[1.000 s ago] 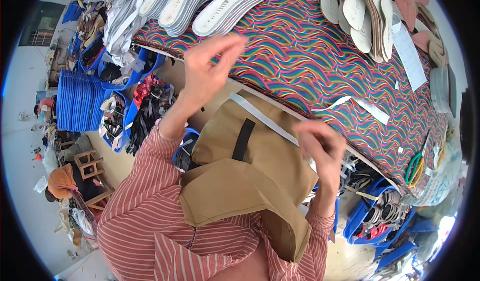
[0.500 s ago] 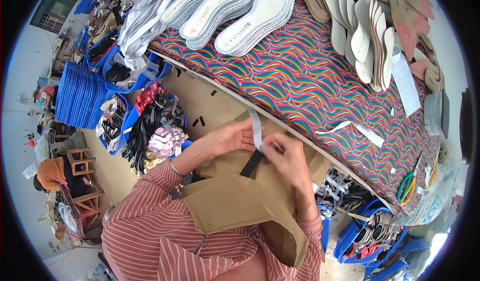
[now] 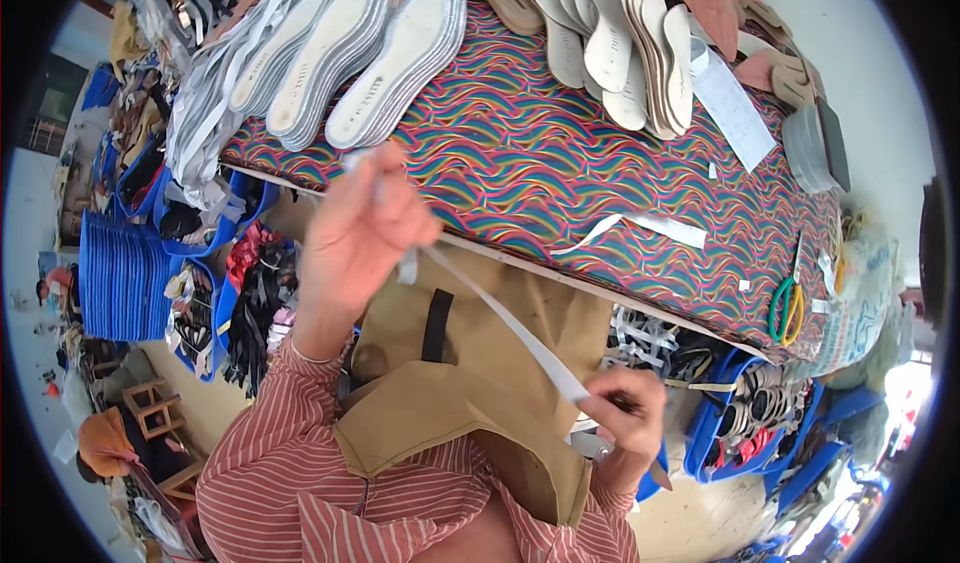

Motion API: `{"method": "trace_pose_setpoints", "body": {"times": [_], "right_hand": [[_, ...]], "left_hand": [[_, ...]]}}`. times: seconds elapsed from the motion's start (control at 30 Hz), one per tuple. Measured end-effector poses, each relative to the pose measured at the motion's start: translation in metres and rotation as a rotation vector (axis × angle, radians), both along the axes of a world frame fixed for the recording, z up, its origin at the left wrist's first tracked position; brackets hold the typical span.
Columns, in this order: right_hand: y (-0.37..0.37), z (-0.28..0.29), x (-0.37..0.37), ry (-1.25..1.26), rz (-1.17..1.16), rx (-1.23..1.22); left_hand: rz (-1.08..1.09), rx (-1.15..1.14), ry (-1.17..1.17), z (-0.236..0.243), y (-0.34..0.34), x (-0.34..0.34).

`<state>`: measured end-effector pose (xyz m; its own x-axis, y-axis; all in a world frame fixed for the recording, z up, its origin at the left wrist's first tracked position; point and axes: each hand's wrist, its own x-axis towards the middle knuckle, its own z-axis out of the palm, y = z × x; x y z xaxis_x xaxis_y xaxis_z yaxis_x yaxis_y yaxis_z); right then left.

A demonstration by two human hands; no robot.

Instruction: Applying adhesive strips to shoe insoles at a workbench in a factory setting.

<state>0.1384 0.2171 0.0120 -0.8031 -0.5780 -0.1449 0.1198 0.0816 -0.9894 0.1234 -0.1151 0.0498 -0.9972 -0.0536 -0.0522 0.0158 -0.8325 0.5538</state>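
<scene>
My left hand (image 3: 370,223) is raised near the table edge, fingers curled on a narrow white strip (image 3: 510,328), slightly blurred. The strip runs diagonally down to my right hand (image 3: 620,413), which pinches it between thumb and fingers. Beneath it lies tan fabric (image 3: 500,283) with a short black band (image 3: 435,323), against my body. A folded tan flap (image 3: 430,413) covers part of my striped shirt.
Patterned table (image 3: 510,163) holds insole stacks (image 3: 395,63), pale pieces (image 3: 610,43), a paper sheet (image 3: 730,113), scissors (image 3: 785,308) and loose white strips (image 3: 650,238). Blue bins (image 3: 130,273) stand left and right (image 3: 720,413). A person in orange (image 3: 105,443) is at far left.
My hands, close together half a second ago, have moved apart: the left upward, the right down and rightward, stretching the white strip between them. The view has shifted.
</scene>
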Motion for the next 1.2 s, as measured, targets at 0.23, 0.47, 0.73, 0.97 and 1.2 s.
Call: {"method": "trace_pose_setpoints", "body": {"times": [0.23, 0.47, 0.73, 0.97, 1.2], "right_hand": [[0.074, -0.01, 0.008, -0.291, -0.322, 0.093], [0.098, -0.041, 0.024, -0.194, -0.379, 0.704], [-0.01, -0.013, -0.093, 0.581, -0.438, 0.654], [0.01, -0.035, -0.117, 0.77, -0.339, 0.769], [0.019, -0.008, -0.095, 0.412, -0.464, 0.553]], "left_hand": [[0.184, -0.026, 0.134, 0.022, -0.015, -0.036], [0.153, -0.265, -0.002, -0.003, 0.022, -0.097], [-0.292, -0.39, -0.19, -0.023, 0.098, -0.094], [-0.322, -0.525, -0.109, -0.024, 0.108, -0.096], [-0.668, 0.328, 0.005, -0.056, 0.108, -0.116]]}}
